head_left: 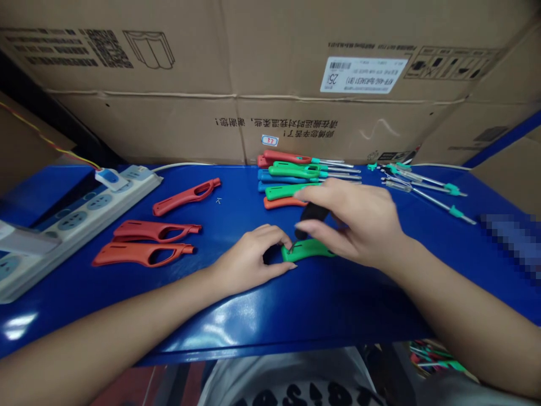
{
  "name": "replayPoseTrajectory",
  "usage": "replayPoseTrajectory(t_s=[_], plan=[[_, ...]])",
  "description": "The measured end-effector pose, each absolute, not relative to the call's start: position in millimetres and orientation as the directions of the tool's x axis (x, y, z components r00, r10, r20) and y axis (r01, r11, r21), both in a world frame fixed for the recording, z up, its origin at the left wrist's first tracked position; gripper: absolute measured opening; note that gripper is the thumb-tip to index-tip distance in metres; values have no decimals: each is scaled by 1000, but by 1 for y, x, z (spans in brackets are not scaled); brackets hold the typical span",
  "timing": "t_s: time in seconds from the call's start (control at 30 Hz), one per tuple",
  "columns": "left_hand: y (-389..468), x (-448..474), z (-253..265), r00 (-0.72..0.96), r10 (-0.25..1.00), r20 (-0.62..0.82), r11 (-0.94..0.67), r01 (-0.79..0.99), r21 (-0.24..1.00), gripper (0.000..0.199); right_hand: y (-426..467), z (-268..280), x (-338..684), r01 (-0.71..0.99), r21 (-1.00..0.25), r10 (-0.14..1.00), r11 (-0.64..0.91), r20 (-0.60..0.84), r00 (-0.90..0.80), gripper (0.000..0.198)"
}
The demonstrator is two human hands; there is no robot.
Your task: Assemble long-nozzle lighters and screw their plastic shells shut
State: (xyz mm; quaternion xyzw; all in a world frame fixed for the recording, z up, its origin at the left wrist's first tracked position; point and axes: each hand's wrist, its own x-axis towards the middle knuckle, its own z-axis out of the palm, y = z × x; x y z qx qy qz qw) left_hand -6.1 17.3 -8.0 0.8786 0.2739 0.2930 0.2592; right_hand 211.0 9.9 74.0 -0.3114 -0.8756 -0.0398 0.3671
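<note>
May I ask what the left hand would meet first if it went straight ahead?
The green, curved plastic casing the left hand pinches; beyond, perhaps the right hand, though depth is unclear.

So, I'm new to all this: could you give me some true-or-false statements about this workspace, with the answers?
1. The right hand holds a black-handled tool. True.
2. The left hand is holding a red casing. False: it holds the end of a green casing.
3. Three reddish casings lie on the left half of the table. True.
4. The cardboard behind is unprinted. False: the cardboard carries printed text and symbols.
</note>
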Motion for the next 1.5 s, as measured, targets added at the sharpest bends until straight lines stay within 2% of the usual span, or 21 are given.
replayPoseTrajectory(t_s=[0.1,0.13,0.2,0.3,0.33,0.47,0.5,0.53,0.63,0.67,0.7,0.8,0.87,0.93,1.0,1.07,1.23,1.27,1.4,1.43,1.5], plan=[[17,-6,-6,682,646,341,-695,343,632,22,11,74,211,490,-428,651,759,525,-549,40],[17,-5,-6,683,648,337,-692,342,635,21,12,74,211,475,-472,669,743,510,-540,40],[17,-6,-5,686,645,336,-692,338,638,21,13,74,211,515,-404,648,756,574,-500,33],[17,-6,-6,687,641,343,-695,330,639,22,14,73,213,609,-176,535,774,696,-479,30],[17,-6,-6,686,641,343,-695,330,639,22,14,73,213,601,-170,530,781,690,-493,31],[17,-6,-6,685,644,341,-696,340,632,21,11,73,211,451,-475,655,756,530,-538,42],[17,-6,-6,685,642,344,-699,340,629,21,10,73,210,434,-501,662,749,525,-535,40],[17,-6,-6,684,640,349,-703,338,626,22,10,73,210,441,-475,648,762,553,-523,37],[17,-6,-7,681,632,370,-714,325,620,23,10,73,212,530,-225,515,818,699,-497,25],[17,-6,-7,681,632,370,-714,325,620,23,10,73,212,549,-184,498,815,706,-503,24],[17,-6,-7,682,634,365,-711,327,622,23,10,74,213,547,-204,518,812,684,-514,26],[17,-6,-6,687,647,331,-689,340,640,22,10,74,212,446,-499,668,743,506,-546,40],[17,-6,-5,689,649,322,-684,343,644,22,12,73,211,397,-602,706,693,455,-542,41],[17,-6,-5,688,646,331,-689,339,640,22,12,71,211,467,-505,688,726,547,-478,34],[17,-6,-5,685,640,347,-698,332,634,23,12,71,211,580,-307,604,755,669,-432,32],[17,-6,-5,684,639,353,-702,331,630,22,10,73,211,611,-216,561,762,692,-454,33],[17,-6,-4,688,645,332,-693,346,632,21,7,80,211,465,-448,645,764,569,-511,36],[17,-6,-4,687,643,337,-696,342,631,21,7,80,211,468,-424,629,775,592,-504,32],[17,-6,-5,683,637,358,-706,329,627,22,10,77,214,576,-167,503,800,710,-493,23],[17,-6,-5,684,638,355,-705,332,627,22,10,77,214,571,-158,498,805,703,-508,25],[17,-6,-4,686,642,343,-700,341,628,21,8,77,214,516,-261,547,816,637,-543,36]])
